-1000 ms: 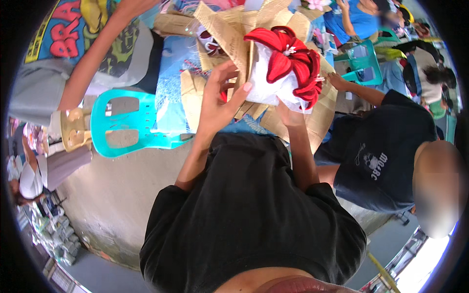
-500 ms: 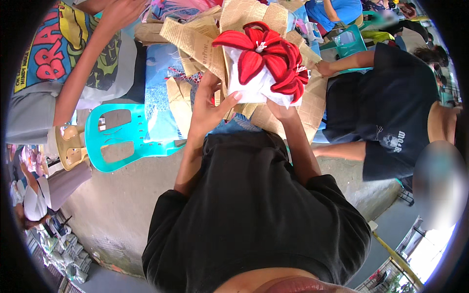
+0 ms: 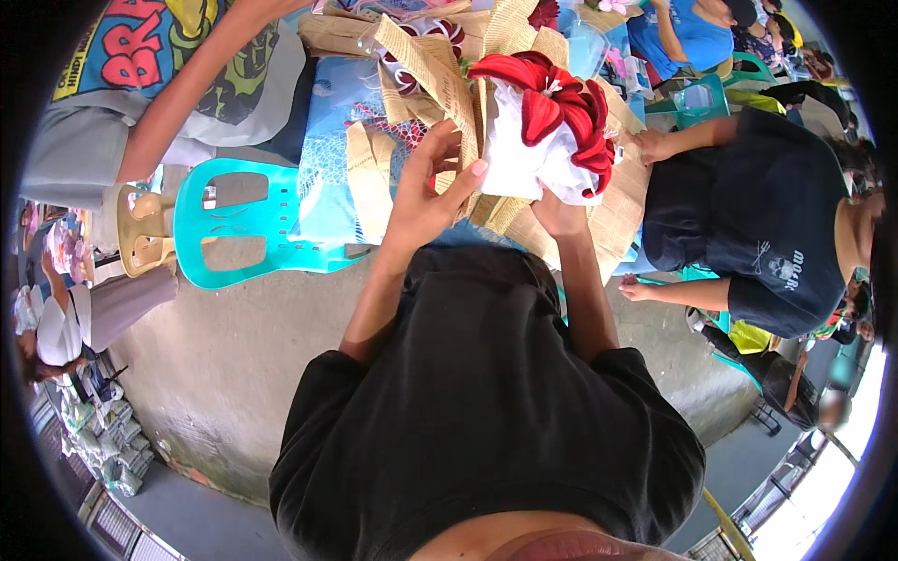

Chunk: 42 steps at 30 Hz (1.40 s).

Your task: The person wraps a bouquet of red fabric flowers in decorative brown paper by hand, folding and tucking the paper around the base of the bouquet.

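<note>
Head view shows the person in a black shirt holding up a bouquet of red ribbon flowers wrapped in white paper (image 3: 547,140) in front of the chest. The left hand (image 3: 426,192) is open-fingered, with the thumb and fingers pressing the tan printed wrapping paper (image 3: 449,79) at the bouquet's left side. The right hand (image 3: 558,217) grips the bouquet from below, closed around its base. A turquoise plastic chair (image 3: 253,224) stands to the left on the concrete floor (image 3: 243,355). Another person in a dark shirt (image 3: 758,215) sits at the right.
</note>
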Motion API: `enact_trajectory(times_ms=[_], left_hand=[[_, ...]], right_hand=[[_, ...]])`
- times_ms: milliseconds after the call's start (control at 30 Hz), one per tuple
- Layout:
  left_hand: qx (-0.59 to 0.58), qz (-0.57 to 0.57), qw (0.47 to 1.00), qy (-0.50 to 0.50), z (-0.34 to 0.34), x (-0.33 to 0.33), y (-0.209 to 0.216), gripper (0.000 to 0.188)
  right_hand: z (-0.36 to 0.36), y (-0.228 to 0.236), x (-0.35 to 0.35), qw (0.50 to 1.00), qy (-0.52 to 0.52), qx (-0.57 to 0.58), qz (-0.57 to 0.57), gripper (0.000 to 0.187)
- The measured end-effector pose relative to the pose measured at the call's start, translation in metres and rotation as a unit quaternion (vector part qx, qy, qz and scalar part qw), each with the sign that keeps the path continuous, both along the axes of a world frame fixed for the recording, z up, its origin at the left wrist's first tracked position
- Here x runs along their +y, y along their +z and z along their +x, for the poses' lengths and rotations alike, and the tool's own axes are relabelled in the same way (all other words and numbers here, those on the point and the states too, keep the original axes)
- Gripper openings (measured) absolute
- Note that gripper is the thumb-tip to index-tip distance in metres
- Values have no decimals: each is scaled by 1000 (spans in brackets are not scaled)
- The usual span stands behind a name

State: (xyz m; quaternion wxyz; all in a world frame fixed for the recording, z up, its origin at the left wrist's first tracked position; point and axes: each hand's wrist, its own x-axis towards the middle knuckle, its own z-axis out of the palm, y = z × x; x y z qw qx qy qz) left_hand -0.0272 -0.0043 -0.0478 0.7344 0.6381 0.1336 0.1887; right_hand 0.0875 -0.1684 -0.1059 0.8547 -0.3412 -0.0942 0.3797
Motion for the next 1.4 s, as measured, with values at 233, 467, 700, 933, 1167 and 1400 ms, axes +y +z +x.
enact_trajectory(times_ms=[233, 467, 700, 933, 1167, 1400], left_hand=[[23, 17, 999, 17, -8, -1, 22, 41], [13, -33, 999, 31, -11, 1, 14, 40], [11, -15, 997, 72, -12, 4, 4, 32], [-8, -73, 995, 60, -10, 10, 0, 28], [43, 16, 996, 80, -8, 16, 4, 11], [-37, -154, 977, 143, -7, 15, -30, 5]], right_hand=[[-9, -19, -7, 998, 22, -54, -17, 60], [-14, -27, -3, 999, 9, -47, -8, 60], [-12, -32, 1, 999, 9, -30, 1, 57], [-8, -29, 1, 999, 7, -46, 18, 54], [-3, -26, -2, 988, -26, -149, -11, 53], [-8, -33, -7, 934, -50, -335, -115, 55]])
